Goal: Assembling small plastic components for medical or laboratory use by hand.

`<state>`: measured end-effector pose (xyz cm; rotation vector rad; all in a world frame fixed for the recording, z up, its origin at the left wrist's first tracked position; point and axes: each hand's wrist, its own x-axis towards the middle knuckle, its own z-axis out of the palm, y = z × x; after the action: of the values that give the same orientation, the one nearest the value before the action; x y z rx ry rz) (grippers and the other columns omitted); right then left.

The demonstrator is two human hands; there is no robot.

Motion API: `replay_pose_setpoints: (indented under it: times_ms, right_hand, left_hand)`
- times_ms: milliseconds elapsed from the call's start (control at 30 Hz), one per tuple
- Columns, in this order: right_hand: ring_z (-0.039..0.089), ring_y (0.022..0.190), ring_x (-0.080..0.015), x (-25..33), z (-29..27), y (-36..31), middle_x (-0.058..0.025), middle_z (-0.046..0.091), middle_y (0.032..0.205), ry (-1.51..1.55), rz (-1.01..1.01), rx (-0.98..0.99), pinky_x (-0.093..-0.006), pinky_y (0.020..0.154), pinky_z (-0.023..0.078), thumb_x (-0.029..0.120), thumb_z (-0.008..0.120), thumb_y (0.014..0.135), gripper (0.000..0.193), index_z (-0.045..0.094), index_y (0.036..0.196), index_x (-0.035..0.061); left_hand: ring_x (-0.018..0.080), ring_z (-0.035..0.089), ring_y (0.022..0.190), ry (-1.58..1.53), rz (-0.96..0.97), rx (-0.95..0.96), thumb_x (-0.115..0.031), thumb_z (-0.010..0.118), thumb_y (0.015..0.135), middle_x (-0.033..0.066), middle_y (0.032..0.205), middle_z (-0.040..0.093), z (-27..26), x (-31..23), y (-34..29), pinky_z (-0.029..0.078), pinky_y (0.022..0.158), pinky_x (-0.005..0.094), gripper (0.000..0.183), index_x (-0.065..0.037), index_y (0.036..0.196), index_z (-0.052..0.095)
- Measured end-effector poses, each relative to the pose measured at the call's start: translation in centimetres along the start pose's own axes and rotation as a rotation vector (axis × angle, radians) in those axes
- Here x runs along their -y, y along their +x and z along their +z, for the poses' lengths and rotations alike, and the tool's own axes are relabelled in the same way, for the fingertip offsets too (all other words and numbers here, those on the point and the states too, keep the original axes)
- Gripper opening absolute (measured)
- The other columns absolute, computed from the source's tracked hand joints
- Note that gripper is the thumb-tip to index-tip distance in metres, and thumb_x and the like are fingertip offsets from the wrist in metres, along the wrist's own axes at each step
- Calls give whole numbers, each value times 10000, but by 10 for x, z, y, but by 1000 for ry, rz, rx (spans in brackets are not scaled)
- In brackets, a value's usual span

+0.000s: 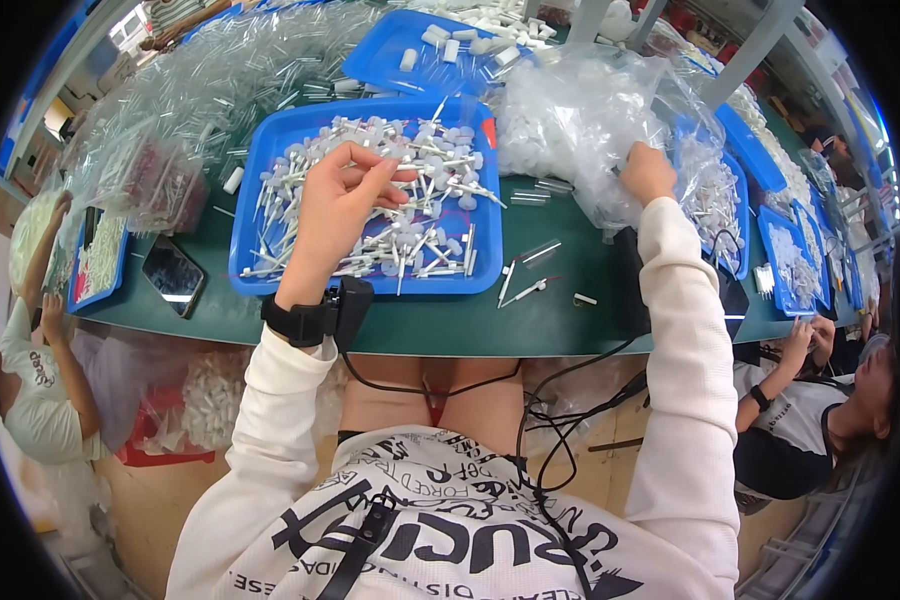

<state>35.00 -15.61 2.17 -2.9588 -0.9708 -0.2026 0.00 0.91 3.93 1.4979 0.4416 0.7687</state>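
Left hand (342, 205): above the shallow rectangular blue plastic tray (440, 286), fingers curled, thumb close to the fingertips. Cannot tell whether a piece is pinched there; the pale heap directly behind confuses the outline.

Right hand (650, 175): fist closed on the near right part of the large crumpled clear plastic bag (580, 115), gathering its film. The bag lies to the right of the tray and bulges with whitish contents, too blurred to identify.

Work pieces: slim white plastic sticks with translucent round heads (435, 150), heaped at all angles inside the tray, many crossing one another. A few small white stick pieces (526, 291) and short clear plastic tubes (542, 253) lie loose on the green counter (570, 338), right of the tray. A dark flat phone (173, 275) lies left of the tray.

Handling notes (judgement): lift one stick at a time by its plain shaft, from the top of the heap, since tangled heads probably drag neighbours along. Keep the fist on the film steady and low, so the bag does not spill. Keep the black cable (390, 388) at the left wrist away from the tray's near rim, where it could snag.
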Motion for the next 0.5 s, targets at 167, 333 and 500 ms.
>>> replay_pose_setpoints:
  times_ms: [167,333,500]
  right_hand:
    - [624,966,-347,-3,5,4,-177,647,1026,-52,-1,58,-431,803,500,129,555,755,279,646,1010,62]
    - [613,969,-355,-3,11,4,-177,641,1038,-35,52,28,-431,821,482,181,558,754,278,648,995,73]
    - [607,994,-351,4,6,4,-178,639,1050,-118,24,114,-437,825,481,187,552,751,315,633,1025,55]
  left_hand:
    - [172,644,747,204,-35,47,-100,625,839,135,859,680,-6,8,-6,496,655,279,140,15,897,567]
    - [273,606,744,858,206,-40,-103,654,767,122,832,652,-10,-4,-25,475,670,332,166,-11,898,612]
    - [273,594,715,877,144,-68,-112,642,782,95,833,655,-5,-16,-37,469,650,353,101,-40,852,631]
